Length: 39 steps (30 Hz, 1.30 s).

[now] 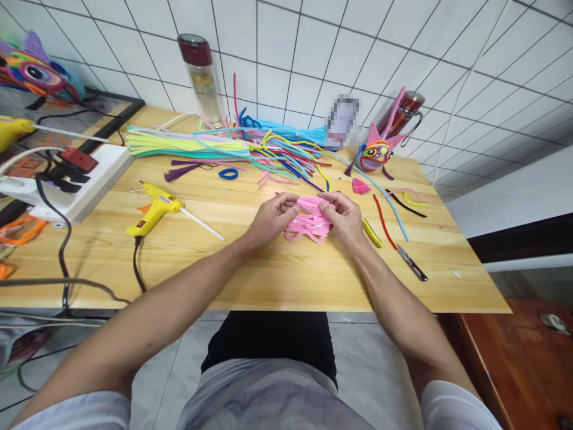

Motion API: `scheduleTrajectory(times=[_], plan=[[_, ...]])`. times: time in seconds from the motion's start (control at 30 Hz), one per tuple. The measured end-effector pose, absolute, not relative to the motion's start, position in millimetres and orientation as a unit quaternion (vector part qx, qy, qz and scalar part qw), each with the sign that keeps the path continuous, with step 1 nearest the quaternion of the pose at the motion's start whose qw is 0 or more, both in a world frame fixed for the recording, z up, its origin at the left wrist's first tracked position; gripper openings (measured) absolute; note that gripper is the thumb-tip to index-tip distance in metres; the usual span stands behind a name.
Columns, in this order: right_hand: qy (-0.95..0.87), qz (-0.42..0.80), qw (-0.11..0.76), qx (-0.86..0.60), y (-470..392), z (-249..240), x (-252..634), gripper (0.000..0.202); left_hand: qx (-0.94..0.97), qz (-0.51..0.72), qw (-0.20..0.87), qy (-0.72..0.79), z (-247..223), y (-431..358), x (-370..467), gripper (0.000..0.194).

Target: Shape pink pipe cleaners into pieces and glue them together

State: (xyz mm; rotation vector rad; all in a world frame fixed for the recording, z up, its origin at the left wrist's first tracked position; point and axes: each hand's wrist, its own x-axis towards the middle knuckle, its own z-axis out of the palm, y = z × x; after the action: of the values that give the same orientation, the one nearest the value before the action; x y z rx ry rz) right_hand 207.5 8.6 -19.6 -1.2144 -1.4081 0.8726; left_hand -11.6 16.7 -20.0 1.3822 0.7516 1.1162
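strands of the pink looped piece (310, 221) run crosswise, nearly from nine to three o'clock, between our two hands and square to our line of sight. taking that piece as the centre of the dial, with twelve pointing away from us, our left hand (274, 220) sits at nine and our right hand (347, 219) at three. neither is nearer; both touch it. we pinch its upper left edge with the fingers of one hand and its upper right edge with those of the other, thumbs on top, and the fingertips beneath are partly hidden. its lower loops spread toward six, free of our fingers. we hold it over the desk (250, 280); whether it also rests there, we cannot tell. yellow glue gun (154, 210) lies at nine, well apart; black snips (414, 264) near four.
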Motion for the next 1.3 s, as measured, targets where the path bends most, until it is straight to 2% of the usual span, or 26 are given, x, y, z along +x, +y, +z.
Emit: scheduleTrajectory(times=[0.2,0.37,0.53,0.67,0.9,1.1,1.2,1.3], plan=[[-0.54,0.375,0.555,-0.509,11.3,-18.1,207.0,0.033,0.599,0.47,0.531,0.372,-22.7,19.4,-12.9,0.046],[-0.54,0.377,0.552,-0.511,10.0,-15.3,206.9,0.026,0.622,0.414,0.571,0.34,-24.9,18.7,-13.1,0.041],[-0.581,0.362,0.541,-0.488,4.4,-8.7,202.6,0.036,0.67,0.409,0.505,0.358,-17.0,13.6,-15.0,0.031],[-0.599,0.36,0.518,-0.492,1.9,-6.8,200.3,0.026,0.719,0.406,0.442,0.352,-11.1,11.0,-15.9,0.024],[-0.586,0.331,0.545,-0.5,3.1,-5.3,200.6,0.02,0.728,0.421,0.383,0.382,-15.7,16.5,-17.0,0.034],[-0.634,0.227,0.544,-0.501,-9.5,4.1,190.3,0.017,0.759,0.482,0.254,0.357,-14.6,13.5,-15.9,0.043],[-0.679,0.14,0.527,-0.492,-17.5,10.1,183.8,0.013,0.764,0.493,0.231,0.347,-15.4,12.2,-13.6,0.033],[-0.701,0.106,0.512,-0.485,-23.4,13.8,179.4,0.011,0.764,0.492,0.224,0.352,-16.4,11.8,-12.1,0.023]])
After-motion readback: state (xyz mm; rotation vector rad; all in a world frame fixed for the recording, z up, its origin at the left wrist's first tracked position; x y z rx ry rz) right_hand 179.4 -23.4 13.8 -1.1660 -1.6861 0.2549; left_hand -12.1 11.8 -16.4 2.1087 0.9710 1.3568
